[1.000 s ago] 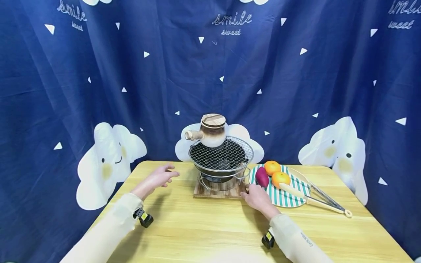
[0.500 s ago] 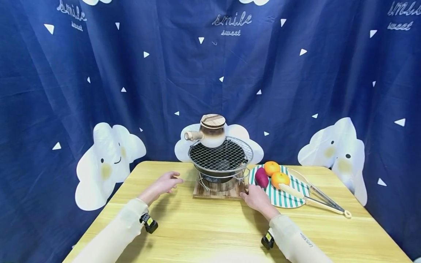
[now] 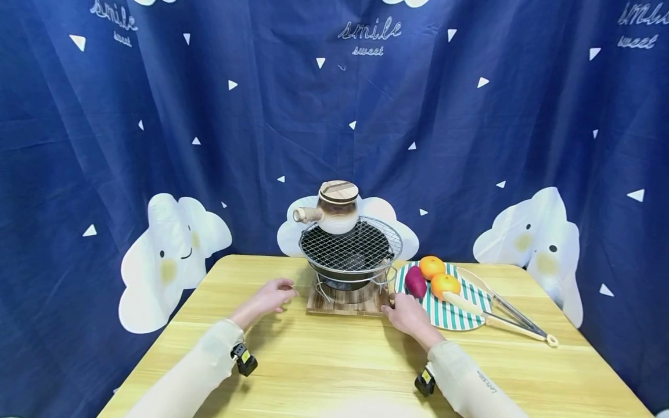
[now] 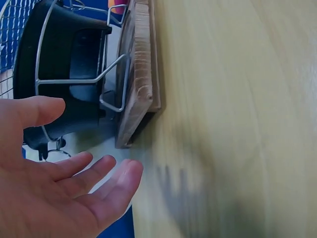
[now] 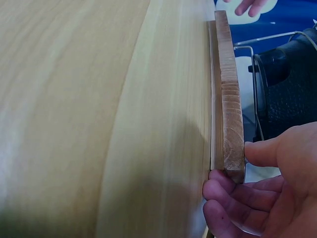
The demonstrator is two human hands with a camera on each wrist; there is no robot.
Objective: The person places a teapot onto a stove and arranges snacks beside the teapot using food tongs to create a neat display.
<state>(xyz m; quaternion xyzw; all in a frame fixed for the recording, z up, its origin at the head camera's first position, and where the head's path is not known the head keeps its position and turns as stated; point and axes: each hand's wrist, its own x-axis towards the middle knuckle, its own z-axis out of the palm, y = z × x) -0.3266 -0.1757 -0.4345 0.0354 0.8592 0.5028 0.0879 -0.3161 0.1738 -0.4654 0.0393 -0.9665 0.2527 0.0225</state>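
A small charcoal grill (image 3: pixel 351 255) stands on a wooden board (image 3: pixel 347 303) near the middle of the table (image 3: pixel 324 360), and both hands are at that board. The right hand (image 3: pixel 410 316) grips the board's right front corner — in the right wrist view the thumb lies against the board's edge (image 5: pixel 232 124) and the fingers (image 5: pixel 223 196) curl under it. The left hand (image 3: pixel 269 296) hangs just left of the board with fingers loosely spread and holding nothing; in the left wrist view the fingertips (image 4: pixel 116 181) are near the board's corner (image 4: pixel 136 106) but apart from it.

On the grill's wire mesh, at its back left, sits a clay pot (image 3: pixel 334 210) with a wooden lid and a side handle. Right of the board lies a striped plate (image 3: pixel 455 313) with two oranges (image 3: pixel 439 276), a purple sweet potato (image 3: pixel 416 281) and a corn cob (image 3: pixel 464 302). Tongs (image 3: pixel 514 322) rest across the plate's right rim. Behind the grill hangs a blue curtain (image 3: pixel 209 116) with clouds.
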